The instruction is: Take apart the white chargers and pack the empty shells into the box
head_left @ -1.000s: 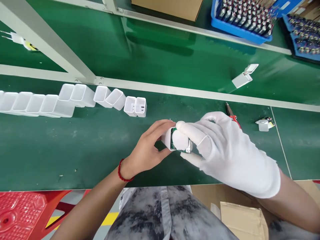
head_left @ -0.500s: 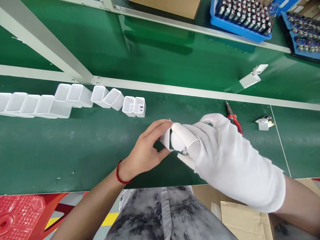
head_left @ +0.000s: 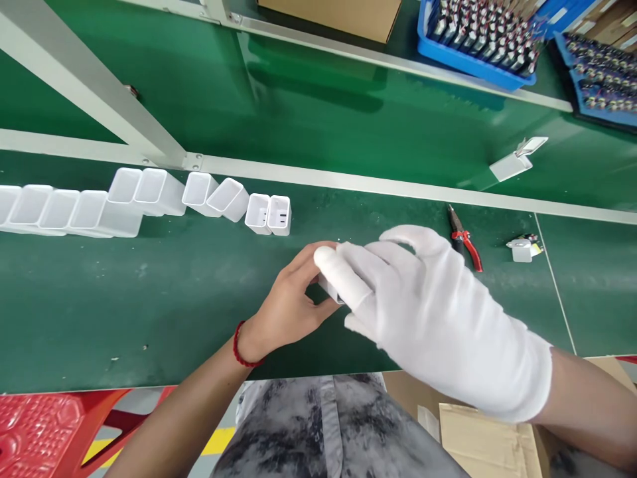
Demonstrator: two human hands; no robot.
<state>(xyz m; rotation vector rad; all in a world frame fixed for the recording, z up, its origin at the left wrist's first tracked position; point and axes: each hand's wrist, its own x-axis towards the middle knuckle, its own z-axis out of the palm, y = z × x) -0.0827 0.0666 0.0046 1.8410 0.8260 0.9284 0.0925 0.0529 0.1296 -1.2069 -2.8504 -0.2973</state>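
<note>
My left hand (head_left: 293, 299), bare with a red cord bracelet, is closed around a small white plastic case (head_left: 328, 288), thumb below and fingers above. My right hand (head_left: 393, 292), in a white cloth glove, is closed at the right end of that case. Its index finger lies across the open end, and its thumb sits lower. The glove hides the contents and most of the case. Up and to the left stand two small white cases (head_left: 269, 214) with their open ends showing.
Several empty white cases (head_left: 89, 209) line the left side. Red-handled pliers (head_left: 466, 239) and a small white part with wires (head_left: 521, 249) lie at right. An opened white case (head_left: 512, 166) leans at the back. Blue trays (head_left: 478, 60) of wired parts fill the shelf.
My right hand has moved left over the case, covering the white round piece and green edge that showed in its open end. My left hand has kept its hold.
</note>
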